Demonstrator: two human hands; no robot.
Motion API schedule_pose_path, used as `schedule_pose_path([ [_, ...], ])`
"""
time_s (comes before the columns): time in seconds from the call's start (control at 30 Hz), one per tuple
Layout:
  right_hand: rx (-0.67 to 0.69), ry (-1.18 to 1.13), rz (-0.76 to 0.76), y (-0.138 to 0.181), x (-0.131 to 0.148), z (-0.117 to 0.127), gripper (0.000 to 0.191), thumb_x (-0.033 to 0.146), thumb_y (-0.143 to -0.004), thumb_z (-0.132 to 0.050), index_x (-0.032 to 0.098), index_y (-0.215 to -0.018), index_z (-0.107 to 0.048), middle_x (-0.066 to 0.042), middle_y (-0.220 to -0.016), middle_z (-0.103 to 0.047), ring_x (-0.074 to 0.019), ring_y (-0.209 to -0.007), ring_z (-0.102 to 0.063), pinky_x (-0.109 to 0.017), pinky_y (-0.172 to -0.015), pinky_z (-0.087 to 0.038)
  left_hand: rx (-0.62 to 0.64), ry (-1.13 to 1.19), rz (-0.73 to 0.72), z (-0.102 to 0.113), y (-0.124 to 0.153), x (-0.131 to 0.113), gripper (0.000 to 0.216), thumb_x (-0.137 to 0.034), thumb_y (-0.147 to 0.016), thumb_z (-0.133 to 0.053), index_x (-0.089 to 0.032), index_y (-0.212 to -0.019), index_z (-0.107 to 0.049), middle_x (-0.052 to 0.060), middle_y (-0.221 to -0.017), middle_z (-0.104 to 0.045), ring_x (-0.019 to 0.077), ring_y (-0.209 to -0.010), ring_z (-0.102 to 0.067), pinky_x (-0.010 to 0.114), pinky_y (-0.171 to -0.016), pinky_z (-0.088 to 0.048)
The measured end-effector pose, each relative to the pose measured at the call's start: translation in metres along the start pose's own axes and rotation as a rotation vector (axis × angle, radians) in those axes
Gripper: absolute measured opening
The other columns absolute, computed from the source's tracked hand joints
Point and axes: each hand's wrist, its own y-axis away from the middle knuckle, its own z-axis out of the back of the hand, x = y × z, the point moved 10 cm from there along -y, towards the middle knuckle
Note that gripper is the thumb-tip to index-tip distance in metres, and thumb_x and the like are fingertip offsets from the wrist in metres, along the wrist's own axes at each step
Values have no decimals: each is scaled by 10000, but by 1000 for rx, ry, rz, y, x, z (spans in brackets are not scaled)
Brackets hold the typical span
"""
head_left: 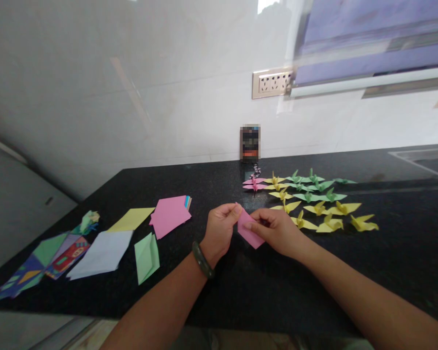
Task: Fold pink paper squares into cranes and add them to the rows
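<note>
Pink paper (253,238): off the counter (219,301), between the hands, in front of the body. It looks folded; layers too blurred to count.

Left hand (221,223): thumb and fingers pinched together on the paper's upper corner. Probably a steadying hold, since it takes only the tip and leaves the face uncovered. A dark bangle (203,261) sits at this wrist.

Right hand (277,228): also clamped on the paper, at its right edge, thumb lying over the near face and fingers partly hidden. The thumb's place suggests pressure on a layer or edge. With opposite sides gripped, the paper is likely held taut; its lower point hangs free.

Right of centre: pink cranes (254,185), yellow cranes (328,223) and green cranes (314,187), mostly grouped by colour in loose rows, spaced perhaps so the wings do not get crushed.

Left side: pink stack (170,216), yellow sheet (131,218), white sheets (102,255) and a folded green piece (147,260), all lying flat. Loose paper one side, cranes the other; presumably this avoids mixing and leaves the middle for handling.

Back: dark block (250,143) upright by the wall, face pixelated; cannot identify.
</note>
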Motion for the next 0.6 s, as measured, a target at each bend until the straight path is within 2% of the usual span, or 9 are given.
schedule_pose_path([
  [0.37,-29,32,24,0,2,3,258,304,-793,-522,147,-595,-574,23,-524,-500,-80,-491,-421,-197,-461,-319,19,24,9,-4,2,0,259,-336,-711,-617,-135,-564,-545,-36,-546,-446,67,-520,-359,212,-522,-304],
  [0.6,-45,22,23,0,1,8,262,305,-783,-518,148,-576,-553,22,-512,-489,-81,-483,-419,-195,-449,-317,52,67,17,-8,3,0,251,-366,-710,-623,-129,-633,-596,-12,-579,-525,78,-545,-441,217,-546,-359],
])
